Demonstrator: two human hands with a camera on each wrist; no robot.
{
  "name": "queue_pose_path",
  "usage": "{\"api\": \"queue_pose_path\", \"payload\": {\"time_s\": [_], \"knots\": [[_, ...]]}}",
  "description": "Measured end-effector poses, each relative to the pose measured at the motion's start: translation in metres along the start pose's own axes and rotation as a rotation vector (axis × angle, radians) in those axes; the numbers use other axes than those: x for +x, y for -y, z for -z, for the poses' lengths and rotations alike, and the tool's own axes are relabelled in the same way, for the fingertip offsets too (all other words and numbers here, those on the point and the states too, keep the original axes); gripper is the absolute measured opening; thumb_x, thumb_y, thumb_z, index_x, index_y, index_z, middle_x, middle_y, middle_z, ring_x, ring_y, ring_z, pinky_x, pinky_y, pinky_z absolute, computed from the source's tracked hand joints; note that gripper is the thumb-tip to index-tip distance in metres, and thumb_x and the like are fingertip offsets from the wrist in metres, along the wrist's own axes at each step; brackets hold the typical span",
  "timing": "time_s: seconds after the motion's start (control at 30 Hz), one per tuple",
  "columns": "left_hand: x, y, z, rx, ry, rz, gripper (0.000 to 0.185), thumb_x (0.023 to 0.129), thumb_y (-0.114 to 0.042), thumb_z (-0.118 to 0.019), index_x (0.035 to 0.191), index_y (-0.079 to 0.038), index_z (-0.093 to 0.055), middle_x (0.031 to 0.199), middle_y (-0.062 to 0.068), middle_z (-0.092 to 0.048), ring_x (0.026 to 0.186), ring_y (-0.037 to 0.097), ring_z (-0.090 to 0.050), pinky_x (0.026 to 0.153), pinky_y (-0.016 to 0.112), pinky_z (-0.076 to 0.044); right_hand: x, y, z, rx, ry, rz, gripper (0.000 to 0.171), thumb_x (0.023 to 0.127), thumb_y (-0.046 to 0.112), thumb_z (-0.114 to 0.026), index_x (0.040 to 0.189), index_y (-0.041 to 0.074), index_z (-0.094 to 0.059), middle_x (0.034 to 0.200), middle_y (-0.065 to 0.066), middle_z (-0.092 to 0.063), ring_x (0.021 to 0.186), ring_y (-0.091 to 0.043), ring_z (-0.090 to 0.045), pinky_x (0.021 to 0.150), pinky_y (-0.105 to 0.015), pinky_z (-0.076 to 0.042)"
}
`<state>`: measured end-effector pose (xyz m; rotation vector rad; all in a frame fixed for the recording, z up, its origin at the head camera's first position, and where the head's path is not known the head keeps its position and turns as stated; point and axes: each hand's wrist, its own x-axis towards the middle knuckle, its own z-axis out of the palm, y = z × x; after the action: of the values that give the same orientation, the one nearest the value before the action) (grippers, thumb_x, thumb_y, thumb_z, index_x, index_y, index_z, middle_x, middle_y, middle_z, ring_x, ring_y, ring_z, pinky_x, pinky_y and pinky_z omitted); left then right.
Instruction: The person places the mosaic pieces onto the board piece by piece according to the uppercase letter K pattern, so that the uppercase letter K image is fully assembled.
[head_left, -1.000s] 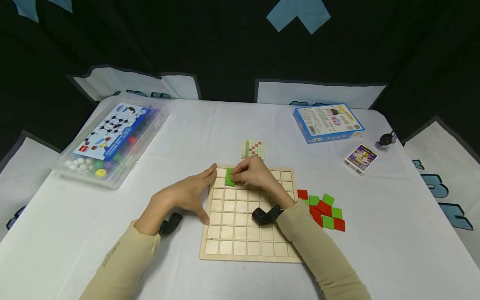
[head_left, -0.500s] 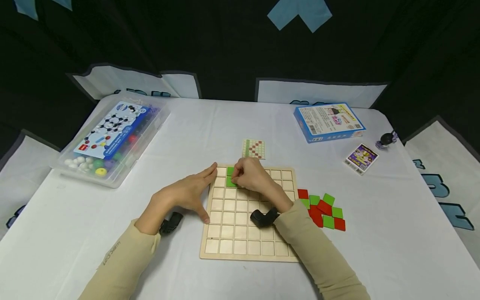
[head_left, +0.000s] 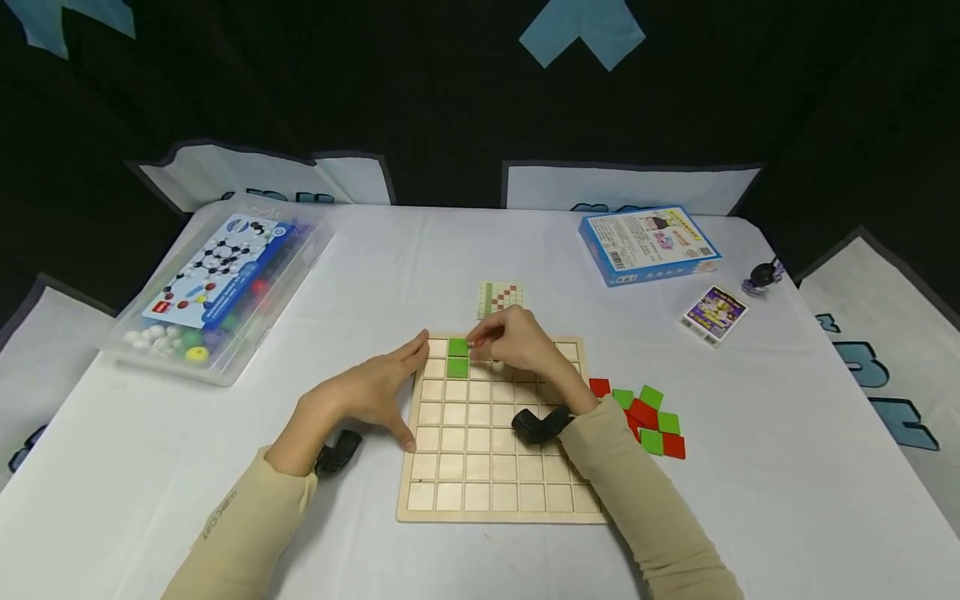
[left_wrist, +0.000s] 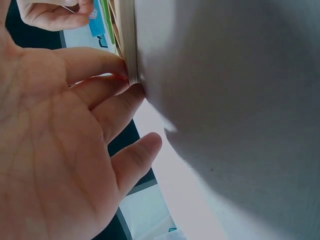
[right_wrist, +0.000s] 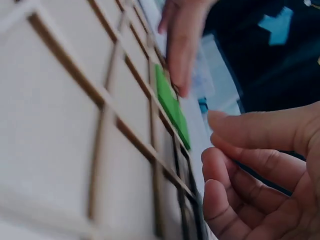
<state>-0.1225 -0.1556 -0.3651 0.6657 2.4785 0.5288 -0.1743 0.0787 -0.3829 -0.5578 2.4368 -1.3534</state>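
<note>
A wooden grid board point(head_left: 465, 442) lies on the white table. Two green square tiles point(head_left: 457, 367) sit in its second column from the left, one below the other, in the top two rows. My left hand point(head_left: 367, 387) is spread along the board's left edge, fingertips and thumb touching the rim; the left wrist view shows the fingertips against the board's side point(left_wrist: 131, 45). Just right of the green tiles hovers my right hand point(head_left: 517, 340), fingers loosely bent. In the right wrist view its thumb and fingertips point(right_wrist: 217, 120) are close together, with no tile visible between them.
Loose red and green tiles point(head_left: 651, 442) lie right of the board, partly behind the right sleeve. A small pattern card point(head_left: 501, 296) lies beyond the board. A clear plastic case point(head_left: 247, 329) stands at left, a blue box point(head_left: 652, 246) and a card pack point(head_left: 715, 315) at right.
The green tile my right hand was pinching now lies flat in the second row, below the other. My right hand has let go and moved slightly up and right. My left hand stays put.
</note>
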Motion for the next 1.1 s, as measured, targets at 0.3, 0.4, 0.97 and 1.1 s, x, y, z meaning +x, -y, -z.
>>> {"api": "queue_pose_path", "payload": {"time_s": [0.3, 0.4, 0.97, 1.1], "knots": [[0.000, -0.001, -0.001, 0.005, -0.010, -0.012, 0.136, 0.054, -0.039, -0.093, 0.152, 0.003, -0.010, 0.162, 0.016, 0.003, 0.147, 0.037, -0.015, 0.116, 0.052, -0.025, -0.014, -0.019, 0.041, 0.113, -0.093, -0.044, 0.028, 0.082, 0.010, -0.074, 0.106, -0.004, -0.071, 0.095, -0.016, -0.072, 0.078, -0.020, -0.066, 0.073, -0.029, -0.053], [0.000, -0.001, -0.001, 0.003, -0.008, -0.014, 0.136, 0.054, -0.040, -0.093, 0.152, 0.004, -0.009, 0.162, 0.017, 0.003, 0.147, 0.038, -0.015, 0.116, 0.052, -0.024, -0.022, -0.025, 0.055, 0.141, -0.116, -0.067, 0.029, 0.082, 0.009, -0.073, 0.108, -0.005, -0.070, 0.094, -0.015, -0.072, 0.079, -0.023, -0.068, 0.074, -0.030, -0.054], [0.001, 0.001, -0.003, -0.004, -0.004, -0.017, 0.136, 0.055, -0.042, -0.092, 0.152, 0.004, -0.009, 0.162, 0.018, 0.004, 0.147, 0.039, -0.012, 0.116, 0.053, -0.024, -0.076, -0.072, 0.116, 0.114, -0.199, -0.225, 0.037, 0.085, 0.017, -0.072, 0.114, -0.005, -0.066, 0.098, -0.006, -0.073, 0.082, -0.007, -0.065, 0.083, -0.020, -0.049], [0.001, 0.001, -0.002, 0.000, -0.002, -0.017, 0.136, 0.055, -0.042, -0.091, 0.152, 0.005, -0.009, 0.161, 0.019, 0.004, 0.147, 0.040, -0.012, 0.115, 0.054, -0.024, -0.093, -0.081, 0.127, 0.116, -0.193, -0.264, 0.037, 0.088, 0.020, -0.069, 0.114, -0.006, -0.065, 0.091, 0.005, -0.072, 0.080, -0.010, -0.064, 0.080, -0.021, -0.050]]}}
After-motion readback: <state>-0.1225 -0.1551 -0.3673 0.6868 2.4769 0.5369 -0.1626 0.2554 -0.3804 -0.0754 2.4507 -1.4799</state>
